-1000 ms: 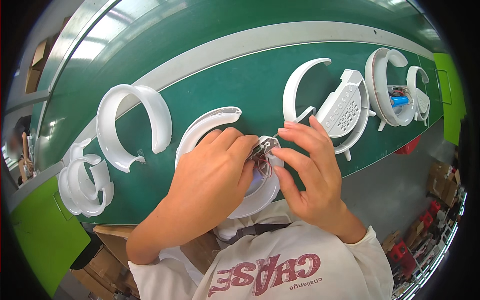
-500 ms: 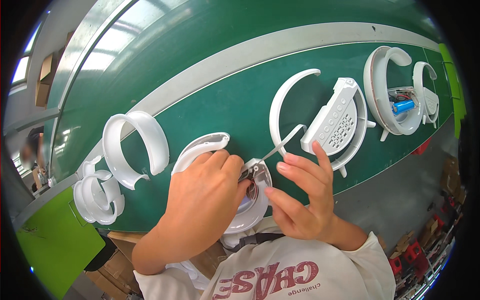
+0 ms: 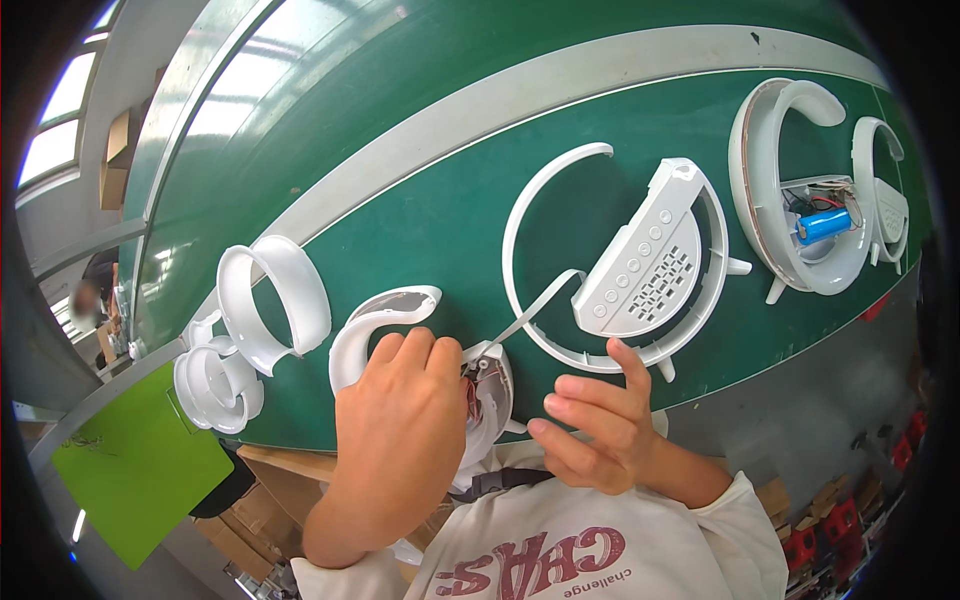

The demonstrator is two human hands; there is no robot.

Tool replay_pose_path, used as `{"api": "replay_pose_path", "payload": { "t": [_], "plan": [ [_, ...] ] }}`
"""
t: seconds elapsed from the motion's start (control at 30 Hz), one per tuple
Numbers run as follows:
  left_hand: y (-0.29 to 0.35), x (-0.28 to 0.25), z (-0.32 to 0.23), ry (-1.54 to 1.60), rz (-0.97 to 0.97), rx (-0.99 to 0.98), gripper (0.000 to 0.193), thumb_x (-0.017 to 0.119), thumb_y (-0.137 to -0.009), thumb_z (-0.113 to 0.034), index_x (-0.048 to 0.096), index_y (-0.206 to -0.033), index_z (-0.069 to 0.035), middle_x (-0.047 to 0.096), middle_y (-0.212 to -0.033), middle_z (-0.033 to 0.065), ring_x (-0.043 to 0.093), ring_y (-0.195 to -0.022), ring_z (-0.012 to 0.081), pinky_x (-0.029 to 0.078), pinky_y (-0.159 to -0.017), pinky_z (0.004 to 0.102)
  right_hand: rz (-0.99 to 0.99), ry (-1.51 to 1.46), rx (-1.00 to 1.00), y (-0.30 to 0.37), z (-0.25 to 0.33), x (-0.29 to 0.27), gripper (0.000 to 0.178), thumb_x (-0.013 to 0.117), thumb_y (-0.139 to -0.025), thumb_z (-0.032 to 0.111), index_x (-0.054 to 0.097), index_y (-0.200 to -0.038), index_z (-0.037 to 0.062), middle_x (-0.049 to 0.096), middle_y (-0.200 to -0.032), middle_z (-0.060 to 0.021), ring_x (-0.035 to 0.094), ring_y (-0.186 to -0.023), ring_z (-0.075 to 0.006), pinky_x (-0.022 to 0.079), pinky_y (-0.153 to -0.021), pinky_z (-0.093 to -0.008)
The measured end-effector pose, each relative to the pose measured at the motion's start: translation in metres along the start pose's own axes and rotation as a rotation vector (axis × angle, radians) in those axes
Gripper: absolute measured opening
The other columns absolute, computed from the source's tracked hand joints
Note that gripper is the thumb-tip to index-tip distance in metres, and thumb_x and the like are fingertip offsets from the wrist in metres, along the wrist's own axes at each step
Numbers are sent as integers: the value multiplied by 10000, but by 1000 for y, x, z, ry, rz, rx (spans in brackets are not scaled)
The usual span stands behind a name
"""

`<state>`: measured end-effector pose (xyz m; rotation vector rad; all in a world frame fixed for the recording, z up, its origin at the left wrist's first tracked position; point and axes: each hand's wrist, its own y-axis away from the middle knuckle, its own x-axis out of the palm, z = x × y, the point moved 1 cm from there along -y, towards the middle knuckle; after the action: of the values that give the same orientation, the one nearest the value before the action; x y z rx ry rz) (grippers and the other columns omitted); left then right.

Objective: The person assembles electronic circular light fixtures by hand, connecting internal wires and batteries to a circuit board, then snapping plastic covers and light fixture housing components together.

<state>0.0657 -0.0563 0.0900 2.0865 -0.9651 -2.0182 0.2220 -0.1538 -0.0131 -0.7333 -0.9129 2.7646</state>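
Observation:
My left hand (image 3: 400,420) is closed over a white C-shaped lamp housing (image 3: 362,345), fingers curled downward; what they pinch is hidden beneath them. Wires and small parts (image 3: 475,392) show in the housing's open cavity beside that hand. From there a flat grey ribbon cable (image 3: 527,318) runs to a white half-round panel (image 3: 645,265) with a row of round buttons and a slotted grille. A thin white ring (image 3: 517,215) with stubby feet curves around this panel. Close to the ring's near edge, my right hand (image 3: 600,420) is open, with its fingers apart and nothing held.
To the right lies another white housing (image 3: 745,170) with a blue cylindrical battery (image 3: 824,226) and wires, beside a smaller white unit (image 3: 890,210). White curved shells (image 3: 290,290) stand at left. A green board (image 3: 140,460) adjoins the table (image 3: 450,220); cardboard boxes (image 3: 250,520) lie below.
The whole view has shifted slightly. My left hand stays over the housing, its thumb now out of sight. My right hand remains open, a little farther from the housing.

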Motion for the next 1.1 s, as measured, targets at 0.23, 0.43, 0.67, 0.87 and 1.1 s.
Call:
{"api": "replay_pose_path", "payload": {
  "t": [0.23, 0.43, 0.67, 0.87, 1.1],
  "plan": [
    [-5, -4, -13, 72, -14, -133, 209, 764, -734, 21, 637, -895, -17, 646, -872, 99, 631, -864, 321, 495, -724, 440, -43, -156, -65, 1, 1, -3, 246, 748, -851, 93, 706, -1089, 50, 656, -1089, -59, 633, -860, -157, 477, -652, -263],
    [-7, -5, -13, 74, 24, -187, 215, 766, -739, 26, 639, -908, -13, 670, -900, 113, 644, -894, 336, 504, -747, 437, 164, -174, -49, 0, -6, 4, 351, 667, -835, 117, 660, -1151, -34, 638, -1015, -89, 565, -674, -131, 445, -562, -236],
    [-11, -6, -12, 110, 84, -177, 216, 747, -749, 47, 627, -922, 1, 670, -911, 137, 639, -907, 357, 499, -765, 445, 214, -200, -55, -7, -3, 1, 370, 698, -822, 90, 676, -1170, -33, 653, -989, -99, 584, -638, -138, 474, -523, -250],
    [-10, -6, -13, 137, 80, -153, 242, 743, -721, 81, 622, -917, 5, 656, -891, 145, 615, -887, 379, 480, -757, 457, 203, -183, -22, -4, -4, 5, 366, 660, -822, 128, 679, -1156, -20, 655, -980, -64, 564, -677, -114, 424, -556, -219],
    [-8, -8, -11, 124, 105, -144, 252, 729, -729, 68, 630, -950, -2, 654, -914, 135, 613, -900, 366, 496, -751, 454, 258, -236, -14, -8, -7, 1, 337, 694, -807, 75, 692, -1121, -48, 671, -963, -109, 607, -664, -150, 473, -523, -250]
  ]
}}
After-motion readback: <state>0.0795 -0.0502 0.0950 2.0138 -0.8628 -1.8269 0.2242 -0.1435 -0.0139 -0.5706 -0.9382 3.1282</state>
